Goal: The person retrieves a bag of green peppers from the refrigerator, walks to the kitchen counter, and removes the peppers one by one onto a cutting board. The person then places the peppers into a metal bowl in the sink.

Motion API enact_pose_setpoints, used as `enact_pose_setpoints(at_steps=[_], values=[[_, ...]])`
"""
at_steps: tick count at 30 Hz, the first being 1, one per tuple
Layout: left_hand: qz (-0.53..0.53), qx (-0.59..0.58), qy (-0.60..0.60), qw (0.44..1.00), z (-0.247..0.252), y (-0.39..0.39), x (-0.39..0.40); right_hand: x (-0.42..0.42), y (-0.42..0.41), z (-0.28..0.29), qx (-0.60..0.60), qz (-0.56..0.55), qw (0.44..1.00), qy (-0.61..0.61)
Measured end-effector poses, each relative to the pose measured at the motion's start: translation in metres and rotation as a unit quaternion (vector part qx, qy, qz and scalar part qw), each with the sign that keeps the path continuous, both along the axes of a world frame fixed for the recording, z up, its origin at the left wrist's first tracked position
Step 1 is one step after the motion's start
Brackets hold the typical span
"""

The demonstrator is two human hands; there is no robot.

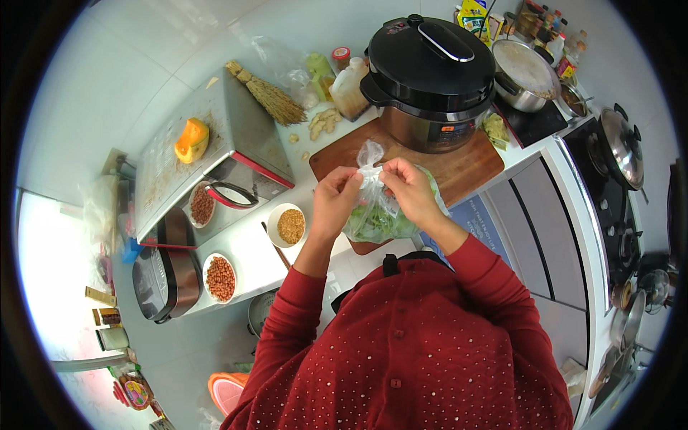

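A clear plastic bag (381, 217) of green leafy vegetables rests at the near side of a wooden cutting board (473, 161). Its gathered neck stands up, with white knotted plastic at the middle. My left hand (337, 196) pinches this knot from the left between thumb and fingertips. From the right, my right hand (411, 188) pinches the same knotted part. Just behind the bag, a large black electric pressure cooker (430, 80) stands on the board with its lid on.
Left of the bag are a bowl of chopped nuts or grain (291, 226), a bowl of peanuts (220, 278) and chopsticks (282, 255). A toaster oven (188, 145) carries a cut pumpkin piece (192, 141). Ginger (324, 123) and a straw brush (266, 94) lie behind; a steel pot (524, 75) stands right.
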State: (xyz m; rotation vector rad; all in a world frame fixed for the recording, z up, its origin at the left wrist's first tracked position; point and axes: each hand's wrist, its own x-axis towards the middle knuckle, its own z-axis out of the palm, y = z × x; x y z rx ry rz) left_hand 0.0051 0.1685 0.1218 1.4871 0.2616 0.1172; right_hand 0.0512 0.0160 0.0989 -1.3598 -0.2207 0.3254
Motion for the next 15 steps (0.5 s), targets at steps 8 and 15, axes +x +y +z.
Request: enact_pose_setpoints(at_steps=[8, 15], values=[[0.047, -0.040, 0.052, 0.997, -0.007, -0.009, 0.009, -0.009, 0.004, -0.006, 0.091, -0.031, 0.995, 0.002], [0.054, -0.086, 0.015, 0.995, -0.006, -0.002, 0.012, -0.004, -0.006, -0.004, 0.175, -0.032, 0.970, 0.165]])
